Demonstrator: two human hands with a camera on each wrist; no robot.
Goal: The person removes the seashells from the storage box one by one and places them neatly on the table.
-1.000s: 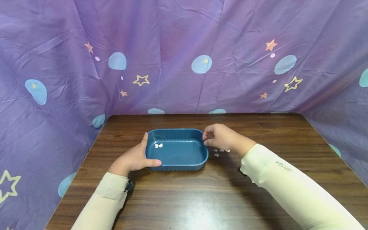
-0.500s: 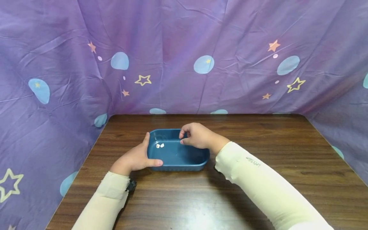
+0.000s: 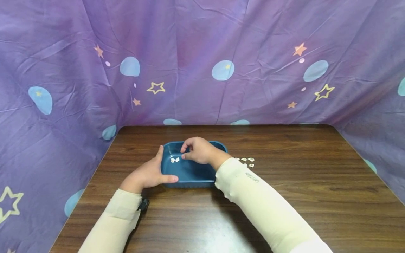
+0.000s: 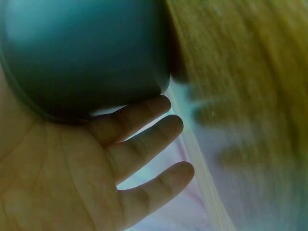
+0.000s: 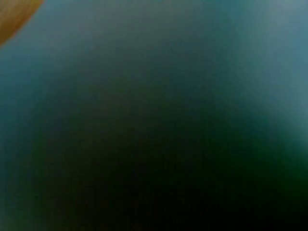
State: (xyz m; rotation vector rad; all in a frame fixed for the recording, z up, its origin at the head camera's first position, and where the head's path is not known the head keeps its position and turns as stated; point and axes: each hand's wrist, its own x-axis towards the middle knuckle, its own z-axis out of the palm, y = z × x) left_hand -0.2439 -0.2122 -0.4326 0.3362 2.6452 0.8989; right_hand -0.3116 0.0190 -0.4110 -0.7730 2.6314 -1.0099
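Observation:
A blue rectangular tray (image 3: pixel 190 184) with a raised rim stands on the table. My left hand (image 3: pixel 147 174) grips its left end, the thumb over the front rim and the fingers along the outer wall; the left wrist view shows the palm (image 4: pixel 62 178) against the tray (image 4: pixel 96 57). Over the tray, my right hand (image 3: pixel 200 151) has thumb and index finger brought near each other; whether a small thing lies between them is hidden. Two small whitish pieces (image 3: pixel 175 160), shell-like in look, lie inside at the left. The right wrist view is dark and blurred.
Several similar whitish pieces (image 3: pixel 251 160) lie on the brown wooden table (image 3: pixel 303 175) right of the tray, partly behind the right wrist. A purple patterned cloth (image 3: pixel 190 70) hangs behind and at both sides of the table.
My right hand has moved left, from the tray's right rim to above its left middle, uncovering the loose pieces on the table. The left hand and the tray have stayed in place.

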